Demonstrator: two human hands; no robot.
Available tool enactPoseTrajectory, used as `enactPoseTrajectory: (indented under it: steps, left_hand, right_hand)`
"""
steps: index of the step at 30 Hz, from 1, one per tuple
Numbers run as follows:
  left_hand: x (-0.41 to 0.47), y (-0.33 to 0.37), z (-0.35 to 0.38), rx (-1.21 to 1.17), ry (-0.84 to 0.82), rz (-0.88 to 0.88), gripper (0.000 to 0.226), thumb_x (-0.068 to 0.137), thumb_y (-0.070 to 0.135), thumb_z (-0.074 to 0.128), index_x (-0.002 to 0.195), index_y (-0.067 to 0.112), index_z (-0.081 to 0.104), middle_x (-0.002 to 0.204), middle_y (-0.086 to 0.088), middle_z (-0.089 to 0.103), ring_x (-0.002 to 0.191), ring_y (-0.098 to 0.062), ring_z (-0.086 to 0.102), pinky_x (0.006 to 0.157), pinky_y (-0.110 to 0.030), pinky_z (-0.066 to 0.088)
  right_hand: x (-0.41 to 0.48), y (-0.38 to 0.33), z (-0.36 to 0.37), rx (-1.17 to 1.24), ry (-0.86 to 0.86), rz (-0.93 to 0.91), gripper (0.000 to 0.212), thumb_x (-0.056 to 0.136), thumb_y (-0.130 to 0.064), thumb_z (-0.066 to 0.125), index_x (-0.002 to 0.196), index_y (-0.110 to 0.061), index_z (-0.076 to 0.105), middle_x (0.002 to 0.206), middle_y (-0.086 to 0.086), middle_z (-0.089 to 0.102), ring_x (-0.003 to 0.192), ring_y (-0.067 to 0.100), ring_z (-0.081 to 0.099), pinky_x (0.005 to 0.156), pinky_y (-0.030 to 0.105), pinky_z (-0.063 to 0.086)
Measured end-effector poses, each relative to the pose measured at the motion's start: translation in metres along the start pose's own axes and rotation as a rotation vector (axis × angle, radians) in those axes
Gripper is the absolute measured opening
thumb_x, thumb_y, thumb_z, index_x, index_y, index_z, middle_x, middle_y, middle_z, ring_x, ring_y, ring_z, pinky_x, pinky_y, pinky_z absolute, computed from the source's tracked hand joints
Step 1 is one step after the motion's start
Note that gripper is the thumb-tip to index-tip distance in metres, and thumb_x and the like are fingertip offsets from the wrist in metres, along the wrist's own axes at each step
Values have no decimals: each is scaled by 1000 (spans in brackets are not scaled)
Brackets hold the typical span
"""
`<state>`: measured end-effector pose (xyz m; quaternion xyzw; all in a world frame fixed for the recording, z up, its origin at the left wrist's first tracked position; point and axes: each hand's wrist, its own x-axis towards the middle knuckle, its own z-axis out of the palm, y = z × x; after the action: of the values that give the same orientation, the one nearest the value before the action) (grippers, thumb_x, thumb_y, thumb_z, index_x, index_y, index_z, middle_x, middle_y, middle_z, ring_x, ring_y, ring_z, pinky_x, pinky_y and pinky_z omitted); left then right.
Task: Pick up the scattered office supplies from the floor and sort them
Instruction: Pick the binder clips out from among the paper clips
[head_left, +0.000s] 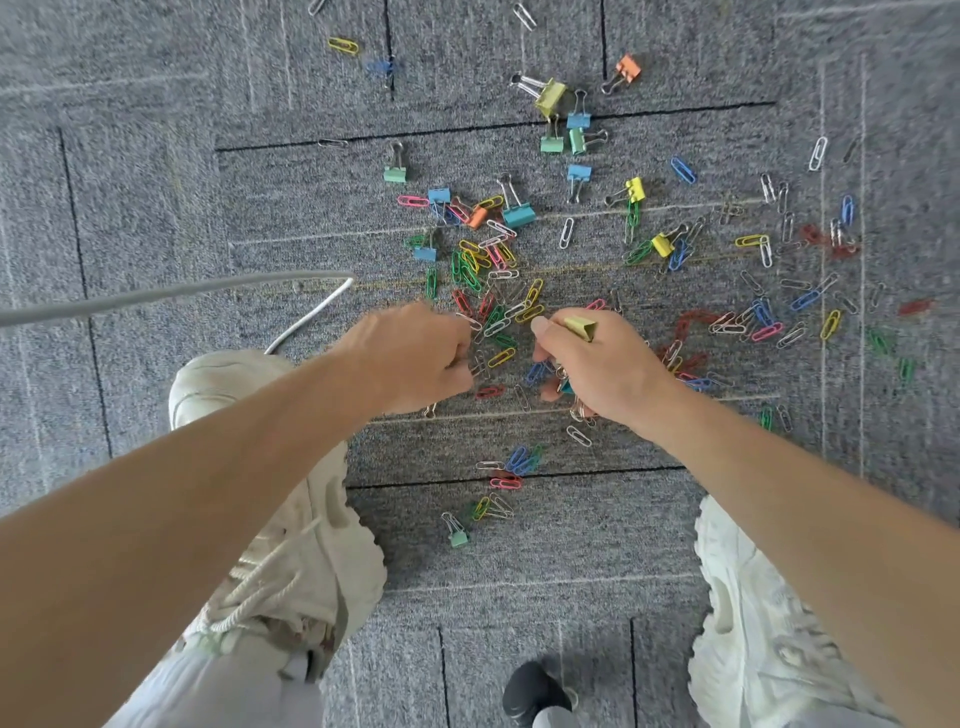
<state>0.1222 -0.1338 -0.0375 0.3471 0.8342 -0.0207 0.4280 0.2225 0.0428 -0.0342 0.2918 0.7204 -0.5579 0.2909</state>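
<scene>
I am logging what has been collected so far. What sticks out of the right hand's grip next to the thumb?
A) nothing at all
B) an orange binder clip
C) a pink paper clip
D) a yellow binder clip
D: a yellow binder clip pokes out beside the thumb of the right hand, whose fingers are curled round it.

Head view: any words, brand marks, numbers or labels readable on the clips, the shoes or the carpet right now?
No readable text anywhere in this view.
The yellow binder clip in the right hand: plain, no print shows.
The loose binder clips and paper clips on the carpet: plain colours, no markings.
The shoes: no legible brand or label.
</scene>
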Motion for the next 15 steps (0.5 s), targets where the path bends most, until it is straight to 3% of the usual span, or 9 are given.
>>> enactPoseTrajectory:
  steps: [2,5,8,10,13,15]
  left_hand:
    - [-5,-6,1,-161,18,-27,4,98,25,50,99,21,49,77,2,56,59,-9,51,52,-20,42]
    - [-14,-17,-4,-460,17,-49,15,98,17,51,112,22,49,75,-3,55,52,-10,44,45,-19,39]
    - [-22,-19,-14,-655,-10,-92,14,100,17,51,109,22,60,81,-9,62,43,-4,41,41,-17,36]
    - [-25,-15,-13,-613,-29,-137,13,100,18,50,103,19,62,82,-9,64,40,-1,42,38,-17,34]
    - [-29,-6,0,-339,26,-181,11,100,21,46,104,19,57,70,-3,61,44,-8,47,37,-20,36]
    - [-31,-1,10,-269,44,-228,11,100,22,47,107,15,52,70,-3,59,49,-10,51,38,-21,36]
  right_hand:
    - [0,1,-2,5,7,7,35,103,-36,47,80,-13,60,57,-12,52,58,22,69,41,22,35]
    - [-1,2,-4,15,14,7,35,103,-36,48,81,-12,61,73,0,53,67,29,72,39,21,33]
    - [-1,3,-3,14,15,5,35,103,-37,47,82,-12,61,82,3,57,69,28,73,40,22,35]
    - [-1,3,-3,13,15,3,35,103,-36,48,82,-12,61,82,3,57,67,28,72,40,20,35]
    - [-1,1,-3,15,18,-2,34,103,-35,48,81,-12,61,71,-1,52,57,22,67,40,19,35]
    - [-1,0,0,22,11,-5,33,103,-33,48,84,-10,61,66,-3,50,62,28,67,39,17,36]
